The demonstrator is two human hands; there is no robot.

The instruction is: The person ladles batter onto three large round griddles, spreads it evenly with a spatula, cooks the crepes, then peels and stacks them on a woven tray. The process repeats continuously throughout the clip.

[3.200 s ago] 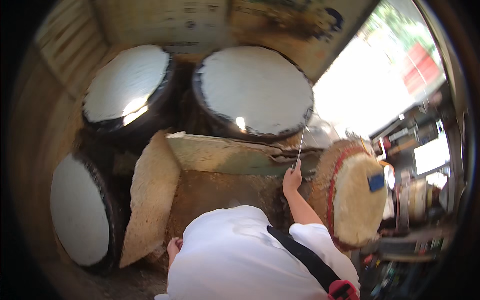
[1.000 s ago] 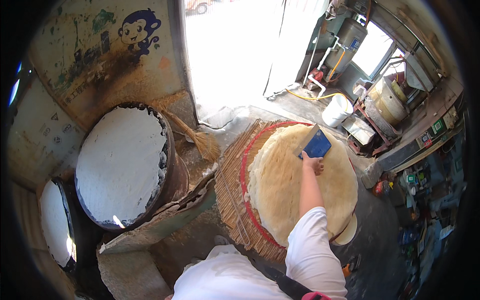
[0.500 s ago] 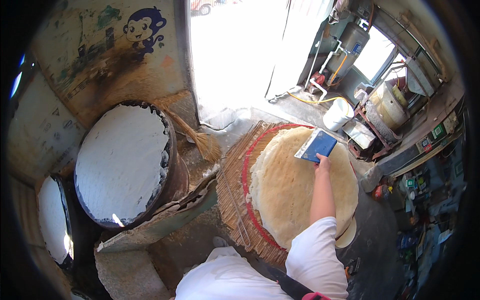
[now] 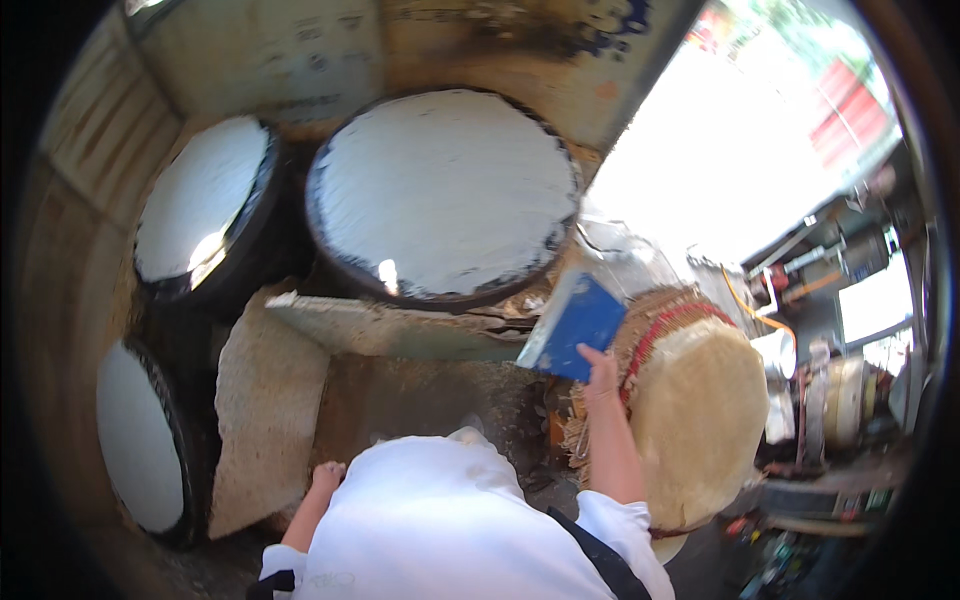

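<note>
My right hand (image 4: 602,372) grips a wide, flat scraper (image 4: 580,328) with a blue handle part and a pale blade edge. It is held up between a large round griddle (image 4: 440,190), covered with a white batter-like layer, and a stack of thin round flatbreads (image 4: 700,430). The stack lies on a round woven mat with a red rim (image 4: 650,350). Low at my left side, my left hand (image 4: 329,474) is closed, with nothing visible in it. Nearest to it is a rough pale slab (image 4: 265,400).
Two more white-coated griddles, one at the back left (image 4: 205,200) and one at the near left (image 4: 140,440), stand beside the large one. A low panel (image 4: 400,330) runs before the large griddle. At the right are a white bucket (image 4: 773,354) and a bright doorway (image 4: 700,140).
My view has turned left, bringing the griddles to the middle. My right hand has carried the scraper off the flatbread stack toward the large griddle. My left hand has come into view.
</note>
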